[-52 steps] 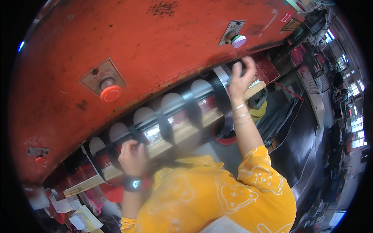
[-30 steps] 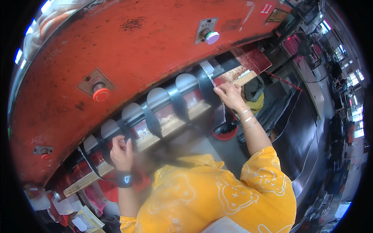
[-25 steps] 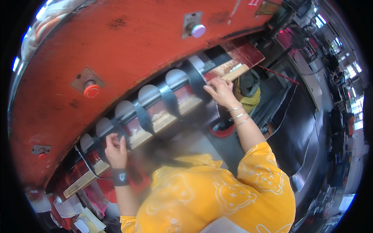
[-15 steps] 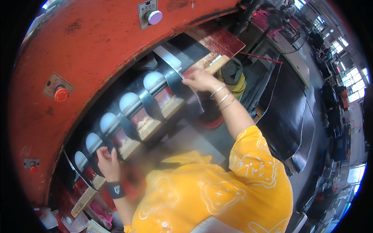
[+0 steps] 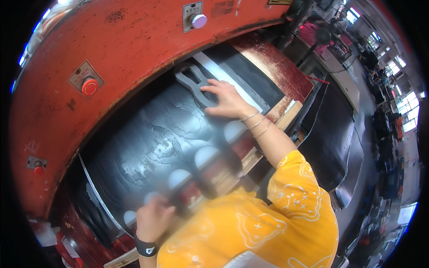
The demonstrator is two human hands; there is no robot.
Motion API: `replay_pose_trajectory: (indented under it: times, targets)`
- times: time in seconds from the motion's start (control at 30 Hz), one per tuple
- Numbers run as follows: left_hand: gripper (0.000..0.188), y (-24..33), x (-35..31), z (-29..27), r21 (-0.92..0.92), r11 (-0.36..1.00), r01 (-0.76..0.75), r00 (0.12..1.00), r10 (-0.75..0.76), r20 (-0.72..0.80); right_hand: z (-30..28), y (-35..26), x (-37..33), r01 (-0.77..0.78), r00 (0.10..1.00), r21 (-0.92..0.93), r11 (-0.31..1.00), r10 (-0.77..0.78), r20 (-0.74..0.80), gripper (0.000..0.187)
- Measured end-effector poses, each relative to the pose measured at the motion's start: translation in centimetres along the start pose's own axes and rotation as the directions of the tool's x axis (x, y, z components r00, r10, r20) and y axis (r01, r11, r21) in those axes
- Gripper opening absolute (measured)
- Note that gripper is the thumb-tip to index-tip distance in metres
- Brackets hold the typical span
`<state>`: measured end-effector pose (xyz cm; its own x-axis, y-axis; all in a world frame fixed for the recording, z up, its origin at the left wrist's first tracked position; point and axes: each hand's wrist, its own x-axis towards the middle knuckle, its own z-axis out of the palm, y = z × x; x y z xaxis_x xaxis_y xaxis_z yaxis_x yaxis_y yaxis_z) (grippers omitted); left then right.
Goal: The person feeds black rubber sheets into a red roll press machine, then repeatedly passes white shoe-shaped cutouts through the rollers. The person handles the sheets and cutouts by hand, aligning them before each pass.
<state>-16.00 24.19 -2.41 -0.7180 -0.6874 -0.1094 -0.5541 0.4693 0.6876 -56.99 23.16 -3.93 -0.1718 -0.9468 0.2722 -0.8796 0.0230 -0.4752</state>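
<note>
A black rubber-like sheet lies on the red machine's bed, its near part cut with rounded openings and hanging over the front edge. On its far right part rests a grey, looped shape like a cutting die. My right hand reaches over the sheet, thumb and fingers closed about the die's near end. My left hand is at the near left part of the sheet, by the cut strips. Motion smears its fingers, so I cannot see whether they grip the sheet.
The red machine body arches over the far side, carrying a red push button and a pale purple one. A wooden bar runs along the bed's front. Large black sheets stand at the right, near a fan.
The black sheet has come toward me, bringing its uncut-looking part and the grey die into view. My right hand has left the sheet's corner for the die. My left hand has moved nearer me.
</note>
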Motion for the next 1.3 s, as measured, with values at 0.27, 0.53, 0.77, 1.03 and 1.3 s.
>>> replay_pose_trajectory:
  times: [0.27, 0.53, 0.77, 1.03, 1.3]
  targets:
    - [0.018, 0.8, -3.5, 0.8, -0.217, 0.971, -0.099, 0.984, 0.064, -0.165, -6.8, 8.6, -7.5, -0.240, 0.950, 0.220, 0.946, 0.275, -0.150, 0.059]
    - [0.019, 7.6, 11.3, 5.6, -0.018, 0.853, -0.521, 0.842, 0.511, -0.174, -8.0, 10.1, -12.3, -0.354, 0.902, -0.174, 0.919, 0.287, -0.321, 0.026]
    - [0.069, 11.8, 22.1, 13.0, 0.404, 0.752, -0.521, 0.839, 0.539, 0.080, -5.8, 6.0, -17.5, -0.593, 0.797, 0.502, 0.630, 0.373, 0.475, 0.028]
    - [0.079, 13.0, 15.4, 15.1, 0.202, 0.766, -0.610, 0.791, 0.601, 0.113, -4.6, 5.1, -18.6, -0.560, 0.808, 0.811, -0.173, 0.105, 0.580, 0.026]
    - [0.023, 15.3, 18.4, 12.3, -0.262, 0.823, -0.505, 0.856, 0.435, -0.280, -5.0, 3.7, -19.5, -0.453, 0.888, 0.538, 0.711, 0.308, 0.340, 0.033]
